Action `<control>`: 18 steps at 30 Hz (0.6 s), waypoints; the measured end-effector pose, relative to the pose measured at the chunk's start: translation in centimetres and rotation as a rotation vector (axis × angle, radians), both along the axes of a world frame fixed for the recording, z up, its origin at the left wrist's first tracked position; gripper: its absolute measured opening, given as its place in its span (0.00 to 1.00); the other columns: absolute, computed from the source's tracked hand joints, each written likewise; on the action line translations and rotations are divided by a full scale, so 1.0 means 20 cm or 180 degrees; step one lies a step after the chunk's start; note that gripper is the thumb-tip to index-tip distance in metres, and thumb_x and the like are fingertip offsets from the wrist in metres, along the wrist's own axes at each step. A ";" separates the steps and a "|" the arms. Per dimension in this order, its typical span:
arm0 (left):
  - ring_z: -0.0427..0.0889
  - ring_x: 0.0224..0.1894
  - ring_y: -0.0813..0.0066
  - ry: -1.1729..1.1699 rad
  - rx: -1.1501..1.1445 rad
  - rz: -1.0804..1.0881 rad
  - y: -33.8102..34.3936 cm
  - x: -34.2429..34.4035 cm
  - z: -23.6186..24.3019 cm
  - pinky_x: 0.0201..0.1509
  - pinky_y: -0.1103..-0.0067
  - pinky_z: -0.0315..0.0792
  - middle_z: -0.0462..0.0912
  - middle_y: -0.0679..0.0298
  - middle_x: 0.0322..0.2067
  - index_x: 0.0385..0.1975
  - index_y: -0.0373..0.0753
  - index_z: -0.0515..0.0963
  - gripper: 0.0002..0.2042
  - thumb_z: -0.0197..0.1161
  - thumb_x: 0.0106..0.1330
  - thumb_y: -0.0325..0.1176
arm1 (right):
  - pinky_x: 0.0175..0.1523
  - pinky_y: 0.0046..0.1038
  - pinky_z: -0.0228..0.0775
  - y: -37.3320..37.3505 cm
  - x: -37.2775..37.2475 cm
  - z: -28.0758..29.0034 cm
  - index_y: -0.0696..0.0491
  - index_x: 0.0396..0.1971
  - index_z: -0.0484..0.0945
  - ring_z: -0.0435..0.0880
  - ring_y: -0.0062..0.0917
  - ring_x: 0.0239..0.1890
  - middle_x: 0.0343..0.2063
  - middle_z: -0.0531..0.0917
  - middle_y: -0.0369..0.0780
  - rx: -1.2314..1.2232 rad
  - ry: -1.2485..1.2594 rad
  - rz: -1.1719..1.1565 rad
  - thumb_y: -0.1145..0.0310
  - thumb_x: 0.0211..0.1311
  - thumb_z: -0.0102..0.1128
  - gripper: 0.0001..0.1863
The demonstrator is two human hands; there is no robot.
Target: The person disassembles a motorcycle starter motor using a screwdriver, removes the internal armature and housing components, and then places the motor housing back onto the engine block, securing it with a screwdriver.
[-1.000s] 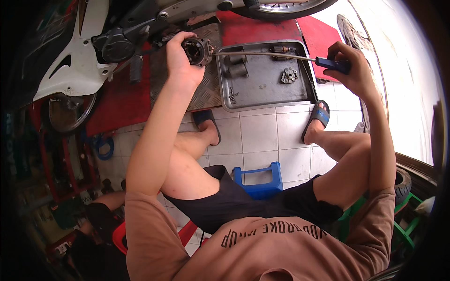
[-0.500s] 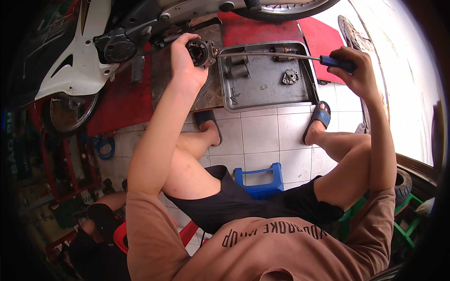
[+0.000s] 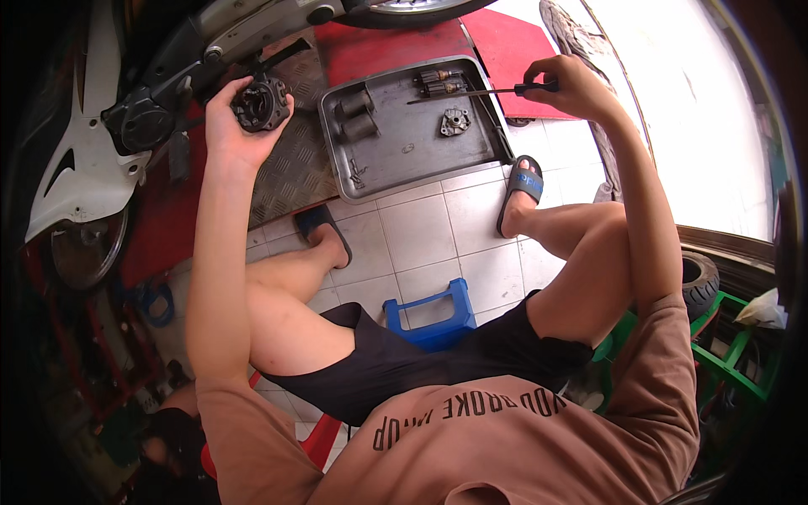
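My left hand (image 3: 229, 139) is wrapped round a dark metal housing (image 3: 263, 104), round with an open, hollow face, held up left of the tray. My right hand (image 3: 574, 84) grips the dark handle of a long-shafted screwdriver (image 3: 532, 87). Its shaft points left over the tray, and the tip is well apart from the housing. In the grey metal tray (image 3: 421, 164) lie two grey cylindrical sleeves (image 3: 360, 126), dark elongated parts (image 3: 442, 82), a round cast metal piece (image 3: 455, 122) and small fasteners (image 3: 358, 175).
A motorcycle (image 3: 109, 126) stands along the left and far side, near my left hand. Under the tray is a red platform (image 3: 370, 46) with a treaded metal plate (image 3: 286, 160). A blue stool (image 3: 433, 324) sits between my legs. Green racking (image 3: 732, 353) and a tyre (image 3: 699, 282) are at right.
The screwdriver's tip has come away from the housing as my right hand draws it off to the right. My left hand tilts the housing's hollow face more toward me. The whole view has shifted.
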State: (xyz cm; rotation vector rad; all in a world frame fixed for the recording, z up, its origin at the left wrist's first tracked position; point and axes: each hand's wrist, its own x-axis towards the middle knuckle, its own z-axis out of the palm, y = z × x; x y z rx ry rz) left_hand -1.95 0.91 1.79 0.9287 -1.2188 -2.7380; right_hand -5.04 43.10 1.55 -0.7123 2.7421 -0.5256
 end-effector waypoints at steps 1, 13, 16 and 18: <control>0.78 0.41 0.58 0.0002 0.0262 -0.0188 0.04 -0.01 -0.01 0.48 0.62 0.75 0.77 0.52 0.35 0.35 0.32 0.72 0.07 0.56 0.61 0.28 | 0.29 0.31 0.66 0.08 0.00 -0.07 0.55 0.36 0.81 0.76 0.31 0.21 0.20 0.79 0.44 0.0078 0.0294 -0.0166 0.61 0.54 0.67 0.14; 0.79 0.45 0.60 -0.0014 0.0541 -0.1685 0.18 0.06 0.00 0.52 0.67 0.78 0.78 0.50 0.39 0.36 0.29 0.71 0.10 0.59 0.64 0.30 | 0.28 0.32 0.73 0.15 -0.16 -0.31 0.48 0.45 0.80 0.80 0.28 0.20 0.18 0.80 0.43 0.0324 -0.0650 -0.1185 0.65 0.60 0.57 0.14; 0.79 0.45 0.60 -0.0007 0.0162 -0.1610 0.20 0.06 0.00 0.49 0.68 0.79 0.78 0.50 0.39 0.37 0.29 0.71 0.10 0.58 0.64 0.30 | 0.25 0.29 0.72 0.13 -0.16 -0.30 0.48 0.46 0.80 0.79 0.25 0.18 0.16 0.78 0.41 0.0413 -0.0674 -0.1079 0.64 0.61 0.56 0.14; 0.80 0.44 0.60 0.0027 0.0134 -0.1600 0.20 0.05 -0.01 0.48 0.68 0.79 0.78 0.50 0.38 0.37 0.30 0.71 0.10 0.59 0.64 0.30 | 0.25 0.30 0.72 0.14 -0.16 -0.31 0.49 0.45 0.80 0.79 0.25 0.18 0.16 0.78 0.40 0.0494 -0.0732 -0.0952 0.65 0.60 0.55 0.14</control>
